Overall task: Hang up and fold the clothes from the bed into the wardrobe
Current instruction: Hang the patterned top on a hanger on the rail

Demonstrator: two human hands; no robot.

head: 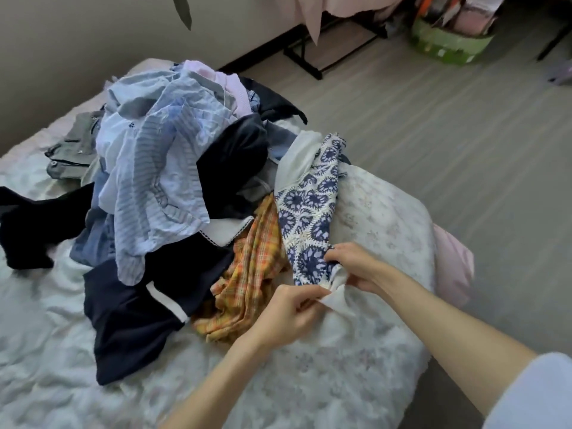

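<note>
A long blue-and-white floral-patterned garment with white lining (309,209) is being laid out lengthwise right of the frame's centre, its long axis running from the lower centre up toward the middle of the frame, the far end pointing away from the person and slightly right. It is being supported by a bed covered in a pale, faintly flowered quilt (371,351), just beside an orange-and-yellow plaid cloth (250,274). To the left, a heap of clothes (161,168) is being piled: pale blue striped shirts on top, dark navy pieces beneath and around.

A grey striped floor (448,134) is being shown at the right, with a black metal rack frame (309,54) and a green basket (448,44) at the upper right, and a plain wall (77,32) at the upper left.

Both bare forearms are being extended from the lower right. The near end of the garment is being pinched by the left hand (288,314), its grip curled on the white lining, and by the right hand (356,267), its fingers being closed around the patterned edge just above.
</note>
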